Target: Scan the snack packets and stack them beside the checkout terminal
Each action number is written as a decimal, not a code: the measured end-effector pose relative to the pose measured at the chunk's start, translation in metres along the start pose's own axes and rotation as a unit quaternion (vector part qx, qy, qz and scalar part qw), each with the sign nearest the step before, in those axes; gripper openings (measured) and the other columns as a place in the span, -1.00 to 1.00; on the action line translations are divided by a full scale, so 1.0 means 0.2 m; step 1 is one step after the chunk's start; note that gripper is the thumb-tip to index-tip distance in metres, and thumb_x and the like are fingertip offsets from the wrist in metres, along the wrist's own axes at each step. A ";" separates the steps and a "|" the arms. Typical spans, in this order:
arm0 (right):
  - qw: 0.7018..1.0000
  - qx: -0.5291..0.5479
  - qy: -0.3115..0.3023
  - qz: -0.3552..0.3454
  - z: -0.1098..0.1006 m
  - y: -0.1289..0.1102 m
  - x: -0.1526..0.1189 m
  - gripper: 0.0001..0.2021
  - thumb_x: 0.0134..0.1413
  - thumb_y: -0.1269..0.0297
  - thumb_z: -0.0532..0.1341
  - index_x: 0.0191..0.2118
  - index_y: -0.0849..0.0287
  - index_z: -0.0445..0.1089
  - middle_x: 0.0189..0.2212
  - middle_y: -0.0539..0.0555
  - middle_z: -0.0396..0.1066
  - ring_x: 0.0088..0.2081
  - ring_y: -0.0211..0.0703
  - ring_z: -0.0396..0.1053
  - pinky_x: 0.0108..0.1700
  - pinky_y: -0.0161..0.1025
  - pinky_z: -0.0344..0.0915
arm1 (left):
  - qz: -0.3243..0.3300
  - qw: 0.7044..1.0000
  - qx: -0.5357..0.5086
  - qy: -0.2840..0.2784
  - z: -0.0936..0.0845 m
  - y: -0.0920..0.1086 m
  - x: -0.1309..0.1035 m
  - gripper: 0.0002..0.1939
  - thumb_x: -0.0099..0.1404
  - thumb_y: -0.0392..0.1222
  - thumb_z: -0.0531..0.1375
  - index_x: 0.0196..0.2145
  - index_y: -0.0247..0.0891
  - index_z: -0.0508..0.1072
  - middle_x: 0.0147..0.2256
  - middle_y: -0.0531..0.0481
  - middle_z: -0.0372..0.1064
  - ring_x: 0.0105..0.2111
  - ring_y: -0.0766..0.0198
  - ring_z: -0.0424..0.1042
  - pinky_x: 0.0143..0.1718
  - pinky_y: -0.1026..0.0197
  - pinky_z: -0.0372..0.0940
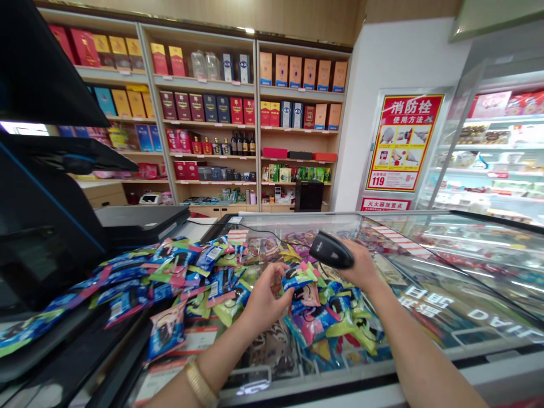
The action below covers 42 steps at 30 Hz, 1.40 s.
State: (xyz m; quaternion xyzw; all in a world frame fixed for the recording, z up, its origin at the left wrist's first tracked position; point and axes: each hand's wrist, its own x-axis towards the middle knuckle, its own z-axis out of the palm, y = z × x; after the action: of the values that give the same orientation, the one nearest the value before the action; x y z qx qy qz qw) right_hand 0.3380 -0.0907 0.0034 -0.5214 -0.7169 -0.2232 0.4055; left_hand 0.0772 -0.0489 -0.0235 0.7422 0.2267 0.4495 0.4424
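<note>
In my right hand (361, 260) is a black handheld barcode scanner (331, 250), its head turned to the left over the freezer's glass top. My left hand (270, 292) pinches a small blue, green and pink snack packet (300, 276) between thumb and fingers, just below and left of the scanner. Beneath both hands lies a small pile of similar packets (323, 323) on the glass. A larger heap of the same packets (170, 266) spreads to the left, with a few barcodes facing up. The scanner's handle is mostly hidden by my right hand.
A glass-topped chest freezer (425, 283) stretches to the right. On the left stand a black checkout terminal (42, 226) and a flat dark device (140, 221). The scanner's thin cable (238, 225) crosses the glass. Behind are shelves (256, 113) of boxes and bottles.
</note>
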 end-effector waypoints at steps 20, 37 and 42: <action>0.999 -0.017 0.024 -0.021 0.02 0.01 -0.01 -0.79 -0.08 0.27 0.20 -0.25 0.15 0.42 -0.36 0.13 0.48 -0.32 -0.03 0.44 -0.27 -0.17 0.37 | 0.107 0.880 0.454 -0.093 -0.10 0.14 -0.03 -0.33 0.10 -0.15 0.25 0.19 -0.12 0.25 0.22 -0.18 0.14 0.24 -0.01 0.05 0.25 -0.16 -0.11; 0.999 -0.013 -0.014 0.030 0.05 0.01 -0.03 -0.66 -0.12 0.32 0.22 -0.12 0.15 0.42 -0.27 0.14 0.50 -0.21 0.01 0.46 -0.17 -0.17 0.37 | -0.094 0.704 0.703 -0.046 -0.29 0.12 -0.05 -0.68 0.02 -0.14 0.25 -0.25 -0.30 0.58 0.10 -0.36 0.28 0.19 -0.16 0.12 0.21 -0.15 -0.12; 0.999 -0.011 -0.021 0.028 0.05 0.01 -0.03 -0.69 -0.12 0.31 0.22 -0.16 0.16 0.43 -0.27 0.15 0.50 -0.23 0.00 0.47 -0.18 -0.18 0.37 | -0.083 0.736 0.670 -0.050 -0.26 0.12 -0.04 -0.71 0.10 -0.16 0.16 -0.29 -0.36 0.59 0.03 -0.37 0.32 0.13 -0.12 0.18 0.17 -0.08 -0.04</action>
State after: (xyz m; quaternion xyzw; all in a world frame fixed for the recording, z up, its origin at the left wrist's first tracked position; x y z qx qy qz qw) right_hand 0.3369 -0.0864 -0.0072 -0.5503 -0.7078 -0.2091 0.3905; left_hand 0.0271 -0.0429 0.0035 0.8464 0.5075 0.1052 -0.1227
